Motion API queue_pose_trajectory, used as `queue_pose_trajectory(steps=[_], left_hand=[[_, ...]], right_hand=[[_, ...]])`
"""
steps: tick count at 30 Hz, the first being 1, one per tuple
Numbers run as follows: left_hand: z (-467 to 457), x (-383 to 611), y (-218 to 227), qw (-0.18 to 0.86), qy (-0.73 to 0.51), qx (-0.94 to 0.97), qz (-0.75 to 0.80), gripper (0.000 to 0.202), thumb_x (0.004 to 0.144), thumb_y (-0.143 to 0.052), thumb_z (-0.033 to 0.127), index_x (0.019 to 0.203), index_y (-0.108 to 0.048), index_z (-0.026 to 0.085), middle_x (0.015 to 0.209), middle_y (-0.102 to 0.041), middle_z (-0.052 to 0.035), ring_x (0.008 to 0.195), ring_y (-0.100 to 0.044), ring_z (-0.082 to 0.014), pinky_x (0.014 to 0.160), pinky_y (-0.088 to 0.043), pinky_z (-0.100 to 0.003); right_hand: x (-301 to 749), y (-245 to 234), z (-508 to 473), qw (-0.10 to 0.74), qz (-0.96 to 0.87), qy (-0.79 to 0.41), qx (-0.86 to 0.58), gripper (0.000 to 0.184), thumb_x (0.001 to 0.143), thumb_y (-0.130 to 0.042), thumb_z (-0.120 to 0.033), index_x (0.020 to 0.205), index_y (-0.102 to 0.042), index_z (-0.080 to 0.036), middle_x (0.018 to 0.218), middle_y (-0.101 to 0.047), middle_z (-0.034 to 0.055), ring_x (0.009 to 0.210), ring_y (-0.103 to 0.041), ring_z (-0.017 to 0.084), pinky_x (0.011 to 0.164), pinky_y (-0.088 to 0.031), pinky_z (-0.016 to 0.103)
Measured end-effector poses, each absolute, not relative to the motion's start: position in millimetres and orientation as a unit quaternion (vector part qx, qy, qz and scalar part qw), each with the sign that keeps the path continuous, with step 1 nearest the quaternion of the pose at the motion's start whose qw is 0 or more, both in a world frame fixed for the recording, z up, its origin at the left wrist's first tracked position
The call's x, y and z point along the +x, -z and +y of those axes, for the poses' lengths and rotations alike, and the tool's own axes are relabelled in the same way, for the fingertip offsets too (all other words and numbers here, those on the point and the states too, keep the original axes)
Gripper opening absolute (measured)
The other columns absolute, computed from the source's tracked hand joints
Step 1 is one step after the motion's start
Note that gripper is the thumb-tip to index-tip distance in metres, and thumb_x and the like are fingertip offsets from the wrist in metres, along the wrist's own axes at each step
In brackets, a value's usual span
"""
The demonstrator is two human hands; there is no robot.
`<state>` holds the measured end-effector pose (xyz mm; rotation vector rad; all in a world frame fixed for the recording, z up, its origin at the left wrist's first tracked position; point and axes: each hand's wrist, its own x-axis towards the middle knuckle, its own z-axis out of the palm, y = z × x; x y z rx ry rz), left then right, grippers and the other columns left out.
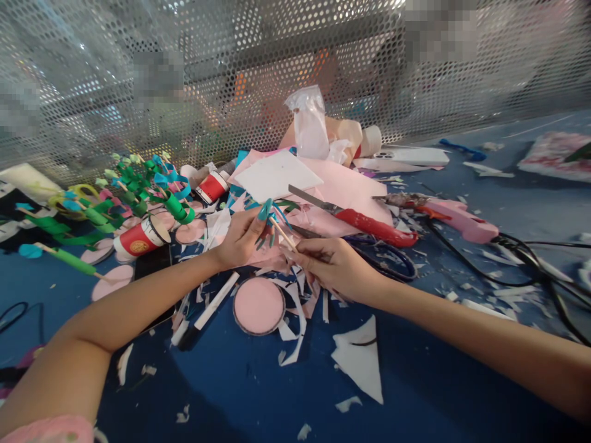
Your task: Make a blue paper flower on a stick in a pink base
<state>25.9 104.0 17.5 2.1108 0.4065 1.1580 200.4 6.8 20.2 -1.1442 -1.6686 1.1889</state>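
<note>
My left hand [242, 237] pinches a blue paper flower [265, 210] at the top of a thin wooden stick [282, 235]. Lower down, the fingers of my right hand [339, 266] close on the same stick, which tilts between both hands. Just below them lies a pink disc [259, 306] with a dark rim. Behind my right hand rests a saw-like blade with a red handle [378, 227]. Pink sheets [341, 184] and a white sheet [277, 175] are piled beyond my hands.
Green-wrapped sticks [74, 259] on pink round bases and red-white paper cups [141, 239] crowd the left. A pink glue gun [462, 220] with black cables lies right. White scraps [360, 357] litter the blue surface. A perforated metal screen [221, 80] rises behind.
</note>
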Motion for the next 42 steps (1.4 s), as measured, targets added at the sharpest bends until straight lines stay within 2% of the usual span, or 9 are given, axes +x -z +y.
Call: queue_pose_trajectory(steps=[13,23,29,32,34,36,37,40,42], left_hand=[[104,25,-15,0.349,-0.438,0.813,0.159,0.046,0.090,-0.035,0.053,0.067,-0.056,0.019,0.053,-0.049,0.0004,0.047,-0.041,-0.0090,0.045,-0.031,-0.026],[107,25,-12,0.358,-0.449,0.804,0.155,0.046,0.089,-0.037,0.053,0.068,-0.059,0.018,0.053,-0.050,0.0007,0.046,-0.043,-0.0083,0.044,-0.031,-0.025],[107,27,-11,0.359,-0.476,0.788,0.156,0.050,0.088,-0.037,0.055,0.068,-0.060,0.017,0.054,-0.052,-0.0008,0.049,-0.045,-0.0087,0.045,-0.034,-0.024],[108,28,-14,0.350,-0.475,0.793,0.152,0.051,0.085,-0.038,0.060,0.075,-0.063,0.017,0.064,-0.057,-0.0038,0.060,-0.051,-0.0114,0.053,-0.040,-0.025],[109,29,-16,0.379,-0.437,0.801,0.155,0.048,0.082,-0.045,0.061,0.092,-0.066,0.019,0.087,-0.065,-0.0077,0.077,-0.058,-0.0151,0.067,-0.046,-0.028],[108,31,-19,0.418,-0.376,0.809,0.172,0.047,0.076,-0.057,0.056,0.107,-0.064,0.022,0.112,-0.064,-0.0100,0.096,-0.059,-0.0191,0.081,-0.048,-0.032],[107,32,-20,0.432,-0.347,0.812,0.181,0.046,0.074,-0.062,0.052,0.108,-0.065,0.022,0.118,-0.062,-0.0102,0.102,-0.058,-0.0205,0.088,-0.046,-0.035],[102,36,-24,0.473,-0.318,0.801,0.182,0.034,0.072,-0.068,0.044,0.099,-0.071,0.023,0.114,-0.067,-0.0089,0.112,-0.056,-0.0216,0.100,-0.041,-0.038],[98,38,-25,0.519,-0.332,0.767,0.181,0.028,0.070,-0.071,0.041,0.091,-0.073,0.023,0.104,-0.071,-0.0075,0.105,-0.060,-0.0197,0.097,-0.043,-0.037]], right_hand=[[200,-22,7,0.391,-0.660,-0.458,-0.450,0.046,0.079,-0.053,-0.060,0.068,-0.060,-0.016,0.044,-0.044,-0.0044,0.036,-0.040,0.005,0.035,-0.028,0.019],[201,-20,8,0.386,-0.665,-0.456,-0.448,0.045,0.081,-0.052,-0.058,0.071,-0.061,-0.015,0.044,-0.046,-0.0042,0.033,-0.036,0.004,0.033,-0.026,0.019],[203,-17,9,0.383,-0.653,-0.481,-0.441,0.038,0.083,-0.053,-0.052,0.076,-0.059,-0.015,0.047,-0.049,-0.0048,0.030,-0.035,0.003,0.030,-0.026,0.017],[205,-17,10,0.380,-0.636,-0.511,-0.436,0.041,0.083,-0.050,-0.055,0.080,-0.056,-0.015,0.049,-0.050,-0.0054,0.028,-0.035,0.003,0.028,-0.025,0.017],[205,-18,12,0.393,-0.619,-0.530,-0.427,0.044,0.083,-0.047,-0.059,0.083,-0.054,-0.015,0.049,-0.050,-0.0060,0.027,-0.035,0.003,0.026,-0.023,0.016],[205,-18,13,0.407,-0.612,-0.540,-0.411,0.047,0.084,-0.044,-0.061,0.086,-0.053,-0.015,0.049,-0.049,-0.0063,0.027,-0.034,0.003,0.026,-0.022,0.016],[205,-18,13,0.409,-0.613,-0.542,-0.404,0.047,0.084,-0.043,-0.061,0.086,-0.053,-0.015,0.049,-0.049,-0.0065,0.027,-0.033,0.002,0.026,-0.022,0.015],[203,-20,12,0.394,-0.625,-0.545,-0.396,0.044,0.085,-0.043,-0.058,0.083,-0.052,-0.015,0.050,-0.047,-0.0070,0.028,-0.032,0.001,0.027,-0.022,0.015],[201,-21,12,0.377,-0.632,-0.547,-0.400,0.041,0.087,-0.042,-0.055,0.083,-0.051,-0.015,0.051,-0.047,-0.0071,0.028,-0.032,0.001,0.027,-0.022,0.016]])
